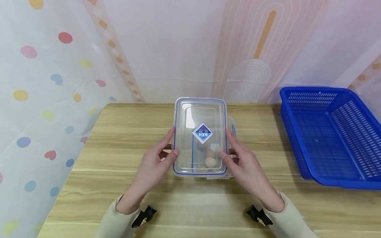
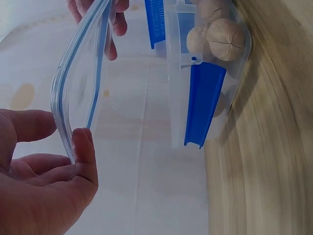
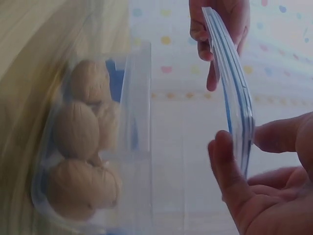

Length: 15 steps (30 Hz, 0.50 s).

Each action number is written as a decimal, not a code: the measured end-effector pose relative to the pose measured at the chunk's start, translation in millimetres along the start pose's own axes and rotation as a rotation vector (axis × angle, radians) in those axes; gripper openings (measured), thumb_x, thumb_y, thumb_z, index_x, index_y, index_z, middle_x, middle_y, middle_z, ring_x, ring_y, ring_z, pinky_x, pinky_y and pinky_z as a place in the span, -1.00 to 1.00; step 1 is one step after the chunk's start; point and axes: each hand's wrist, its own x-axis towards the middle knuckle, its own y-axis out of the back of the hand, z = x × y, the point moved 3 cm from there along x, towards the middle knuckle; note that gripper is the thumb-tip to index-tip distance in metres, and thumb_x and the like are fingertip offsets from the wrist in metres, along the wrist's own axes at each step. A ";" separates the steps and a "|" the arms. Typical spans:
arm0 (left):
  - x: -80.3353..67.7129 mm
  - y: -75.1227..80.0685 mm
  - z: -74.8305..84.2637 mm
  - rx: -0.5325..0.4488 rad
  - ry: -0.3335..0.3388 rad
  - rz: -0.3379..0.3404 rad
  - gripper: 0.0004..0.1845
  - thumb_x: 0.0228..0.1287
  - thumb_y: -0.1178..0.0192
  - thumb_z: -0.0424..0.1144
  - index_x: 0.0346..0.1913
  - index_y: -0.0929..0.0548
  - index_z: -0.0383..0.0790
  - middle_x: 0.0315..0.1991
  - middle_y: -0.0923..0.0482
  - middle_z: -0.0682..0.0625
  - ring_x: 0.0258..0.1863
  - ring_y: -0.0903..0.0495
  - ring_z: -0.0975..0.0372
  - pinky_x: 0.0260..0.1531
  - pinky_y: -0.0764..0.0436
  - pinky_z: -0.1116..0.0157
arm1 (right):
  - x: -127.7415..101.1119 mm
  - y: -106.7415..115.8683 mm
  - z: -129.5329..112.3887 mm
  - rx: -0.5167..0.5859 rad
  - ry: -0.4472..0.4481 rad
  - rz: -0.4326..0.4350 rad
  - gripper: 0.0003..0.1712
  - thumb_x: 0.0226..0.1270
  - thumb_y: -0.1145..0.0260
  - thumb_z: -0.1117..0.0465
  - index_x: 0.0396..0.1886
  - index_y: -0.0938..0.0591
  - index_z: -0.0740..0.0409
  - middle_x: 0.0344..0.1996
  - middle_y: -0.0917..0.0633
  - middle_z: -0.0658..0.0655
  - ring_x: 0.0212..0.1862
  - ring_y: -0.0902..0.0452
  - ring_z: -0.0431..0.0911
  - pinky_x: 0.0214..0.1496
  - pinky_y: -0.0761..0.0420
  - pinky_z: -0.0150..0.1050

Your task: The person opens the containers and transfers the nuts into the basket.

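Although apparent walnuts [image 2: 226, 39] lie inside the container [image 2: 177, 93], it is not closed: the lid [image 1: 200, 136] hangs clear above, pinched at its nine o'clock edge by the left hand [image 1: 153, 163] and its three o'clock edge by the right hand [image 1: 246, 164].

Blue-edged clear lid [image 1: 200, 112], tan walnuts [image 3: 76, 129], solid blue basket [image 1: 314, 127], yellow-brown wood-grain table [image 1: 119, 138], multicoloured-dot backdrop [image 1: 61, 102]

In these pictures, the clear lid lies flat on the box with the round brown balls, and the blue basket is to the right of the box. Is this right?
Not quite: the clear lid is held up, apart from the box with the round brown balls, as the left wrist view shows. The blue basket is indeed to its right.
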 end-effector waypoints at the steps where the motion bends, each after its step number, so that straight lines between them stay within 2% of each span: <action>1: -0.3 1.9 -0.4 -0.008 0.014 0.004 -0.34 0.45 -0.26 -0.37 0.57 -0.35 -0.19 0.05 -0.68 -0.27 -0.35 -0.68 0.17 -0.40 -0.62 0.38 | 0.2 -1.2 -0.7 0.018 -0.014 0.006 -0.20 0.53 -0.31 0.28 0.65 -0.20 0.17 0.27 -0.61 0.32 -0.05 -0.72 -0.04 -0.10 -0.76 -0.25; 4: -1.8 7.9 -1.3 -0.037 0.058 0.007 -0.34 0.45 -0.27 -0.36 0.56 -0.38 -0.14 -0.01 -0.69 -0.24 -0.35 -0.69 0.17 -0.37 -0.62 0.41 | 1.1 -5.0 -2.7 0.066 -0.033 0.026 -0.18 0.50 -0.35 0.29 0.65 -0.22 0.14 0.08 -0.69 0.28 -0.08 -0.73 -0.03 -0.10 -0.76 -0.28; 7: -3.9 14.0 -3.0 -0.063 0.088 0.013 -0.34 0.45 -0.28 -0.35 0.55 -0.39 -0.10 0.00 -0.70 -0.24 -0.32 -0.70 0.17 -0.36 -0.63 0.42 | 2.9 -9.1 -4.5 0.105 -0.032 0.038 -0.20 0.48 -0.36 0.31 0.63 -0.27 0.13 0.35 -0.55 0.28 -0.05 -0.70 -0.04 -0.05 -0.75 -0.30; 10: -6.5 20.5 -5.1 -0.084 0.106 0.027 -0.35 0.44 -0.30 -0.35 0.54 -0.42 -0.08 0.05 -0.69 -0.24 -0.26 -0.71 0.20 -0.34 -0.65 0.43 | 4.8 -13.7 -6.1 0.136 -0.018 0.039 -0.25 0.49 -0.36 0.29 0.60 -0.32 0.17 0.53 -0.35 0.23 -0.03 -0.68 -0.05 -0.01 -0.73 -0.31; 11: -7.3 22.7 -6.3 -0.089 0.110 0.032 -0.35 0.44 -0.31 -0.35 0.53 -0.43 -0.08 0.08 -0.68 -0.24 -0.24 -0.71 0.21 -0.32 -0.65 0.43 | 5.5 -15.5 -6.6 0.145 -0.015 0.037 -0.26 0.49 -0.36 0.29 0.59 -0.33 0.17 0.56 -0.31 0.21 -0.03 -0.68 -0.06 0.00 -0.73 -0.32; 15: -10.5 31.9 -11.3 -0.103 0.113 0.040 -0.36 0.41 -0.33 -0.37 0.52 -0.45 -0.11 0.21 -0.63 -0.20 -0.16 -0.71 0.27 -0.26 -0.68 0.45 | 8.1 -22.9 -8.9 0.180 0.005 0.023 -0.28 0.49 -0.36 0.30 0.57 -0.35 0.21 0.56 -0.31 0.21 -0.04 -0.67 -0.07 0.00 -0.72 -0.34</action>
